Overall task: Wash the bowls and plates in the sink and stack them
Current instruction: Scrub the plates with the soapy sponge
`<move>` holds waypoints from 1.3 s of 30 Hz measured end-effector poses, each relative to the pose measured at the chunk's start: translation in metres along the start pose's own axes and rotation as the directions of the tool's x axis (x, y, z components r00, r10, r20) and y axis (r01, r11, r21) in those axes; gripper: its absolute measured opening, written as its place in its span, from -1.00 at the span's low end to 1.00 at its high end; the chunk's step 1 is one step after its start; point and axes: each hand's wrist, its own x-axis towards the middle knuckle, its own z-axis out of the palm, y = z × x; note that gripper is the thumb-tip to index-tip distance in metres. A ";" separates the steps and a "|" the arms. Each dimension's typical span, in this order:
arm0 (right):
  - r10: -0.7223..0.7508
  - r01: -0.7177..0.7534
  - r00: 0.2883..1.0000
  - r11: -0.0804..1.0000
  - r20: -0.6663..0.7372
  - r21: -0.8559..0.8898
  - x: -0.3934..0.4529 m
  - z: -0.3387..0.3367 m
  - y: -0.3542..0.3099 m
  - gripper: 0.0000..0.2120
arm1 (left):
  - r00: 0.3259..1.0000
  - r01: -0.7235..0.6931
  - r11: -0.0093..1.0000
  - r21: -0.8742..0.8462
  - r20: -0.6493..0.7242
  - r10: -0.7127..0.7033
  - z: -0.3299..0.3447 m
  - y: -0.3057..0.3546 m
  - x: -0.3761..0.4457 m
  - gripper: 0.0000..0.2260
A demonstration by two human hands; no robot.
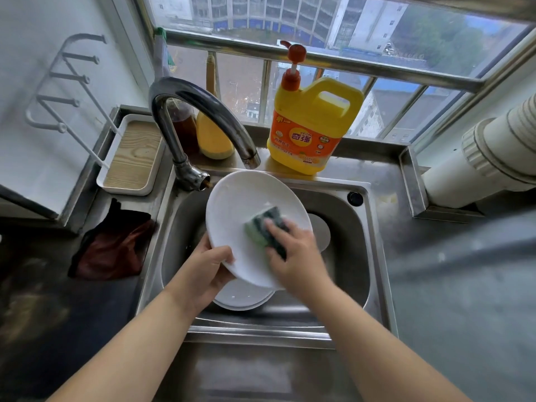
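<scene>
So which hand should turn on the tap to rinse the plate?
Probably the right hand: it only presses the sponge on the plate and could let go. The left hand grips the plate's rim, holding it over the sink below the tap.

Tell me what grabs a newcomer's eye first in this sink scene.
The white plate tilted over the sink, gripped at its lower edge by the left hand while the right hand presses a green sponge to it. Behind, a yellow soap jug stands on the ledge beside the tap.
</scene>
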 end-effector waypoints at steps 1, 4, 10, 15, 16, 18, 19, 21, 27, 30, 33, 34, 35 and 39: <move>-0.062 0.060 0.997 0.997 0.042 0.049 -0.010 0.005 -0.013 -0.52 | 1.000 -0.018 1.000 -0.008 0.008 0.018 0.000 0.001 0.001 -0.46; -0.156 0.147 0.981 0.986 0.116 0.080 -0.022 0.006 -0.019 -0.53 | 1.000 -0.026 1.000 -0.007 0.015 0.026 -0.004 0.005 0.000 -0.45; 0.106 -0.106 0.994 0.974 -0.009 -0.201 0.003 -0.014 0.033 -0.53 | 1.000 -0.012 0.996 0.085 -0.021 0.014 -0.010 0.010 -0.002 -0.51; -0.001 0.001 1.000 0.998 0.007 -0.056 -0.024 0.000 -0.002 -0.54 | 0.995 -0.063 0.998 0.012 -0.082 0.064 -0.002 0.006 0.006 -0.61; -0.049 0.048 0.998 0.999 0.043 0.019 -0.033 0.006 -0.011 -0.54 | 0.991 -0.075 0.997 0.016 -0.107 0.076 0.000 0.006 0.007 -0.66; -0.104 0.097 0.988 0.993 0.111 0.069 -0.042 0.012 -0.017 -0.53 | 0.986 -0.068 0.997 0.036 -0.150 0.072 0.002 0.005 0.009 -0.74; -0.109 0.104 0.985 0.994 0.130 0.043 -0.042 0.011 -0.011 -0.53 | 0.984 -0.058 0.997 0.041 -0.167 0.064 0.002 0.006 0.009 -0.76; -0.102 0.110 0.990 0.991 0.101 -0.072 -0.035 0.004 0.011 -0.51 | 0.979 -0.038 0.997 0.061 -0.197 0.050 -0.003 0.009 0.010 -0.78; 0.068 -0.030 0.993 0.933 0.095 -0.359 -0.019 -0.022 0.046 -0.52 | 0.986 0.034 0.989 0.141 -0.165 -0.010 -0.019 0.027 0.018 -0.80; -0.057 0.096 0.984 0.968 0.172 -0.234 -0.030 -0.022 0.022 -0.29 | 0.985 0.043 0.990 0.131 -0.172 -0.020 -0.018 0.032 0.022 -0.80; -0.279 0.320 0.945 0.895 0.169 -0.312 -0.036 -0.015 0.020 -0.29 | 0.983 0.054 0.987 0.153 -0.184 -0.025 -0.021 0.030 0.023 -0.77; -0.309 0.334 0.943 0.877 0.126 -0.346 -0.033 -0.016 0.025 -0.28 | 0.984 0.060 0.987 0.152 -0.174 -0.034 -0.021 0.030 0.021 -0.76; -0.323 0.326 0.944 0.872 0.072 -0.364 -0.030 -0.017 0.028 -0.26 | 0.987 0.064 0.988 0.140 -0.157 -0.042 -0.021 0.030 0.020 -0.75; -0.374 0.283 0.914 0.865 -0.157 -0.414 -0.026 -0.017 0.026 -0.39 | 0.996 -0.008 1.000 0.021 -0.089 0.010 -0.010 0.026 0.015 -0.68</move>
